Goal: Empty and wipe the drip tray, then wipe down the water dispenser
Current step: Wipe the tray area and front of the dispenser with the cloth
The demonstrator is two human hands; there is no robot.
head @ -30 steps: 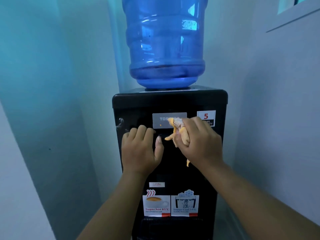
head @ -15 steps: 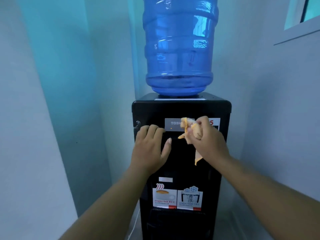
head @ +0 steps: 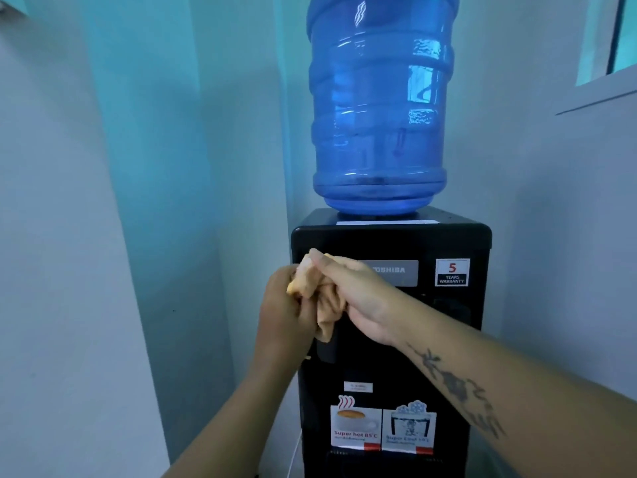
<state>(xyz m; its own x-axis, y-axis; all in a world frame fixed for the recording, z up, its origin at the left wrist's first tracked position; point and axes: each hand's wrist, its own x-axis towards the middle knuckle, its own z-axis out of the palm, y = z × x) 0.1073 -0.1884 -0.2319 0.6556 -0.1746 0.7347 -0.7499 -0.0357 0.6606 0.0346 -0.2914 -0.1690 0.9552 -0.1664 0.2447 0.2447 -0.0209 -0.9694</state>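
A black water dispenser (head: 393, 339) stands tucked into a corner, with pale walls close on its left and right. A big blue water bottle (head: 379, 108) sits upside down on its top, filling the space above the cabinet. On the right wall, high up, a window ledge (head: 599, 94) juts out a little.

Both hands meet at the upper left corner of the dispenser's front. The right hand (head: 358, 298) has its grip closed around a bunched yellow cloth (head: 317, 298), thumb on top, with a tail of fabric hanging below the fingers. The left hand (head: 286, 312) is curled in against the same cloth from the left side, its grip wrapped on the bundle too. The cloth is pressed to or just in front of the panel; I cannot tell which.

To the right of the hands the grey brand plate (head: 396, 272) is partly covered by the right hand, and the warranty sticker (head: 452, 272) beside it is in plain sight. Lower down, the hot-water sticker (head: 355, 424) and the cold-water sticker (head: 409, 427) sit side by side. Under them a dark grille (head: 382, 460) runs along the bottom of the picture; whether that is the drip tray I cannot tell.

There is a narrow gap between the cabinet's left side and the wall, where a thin white cord (head: 294, 453) hangs.
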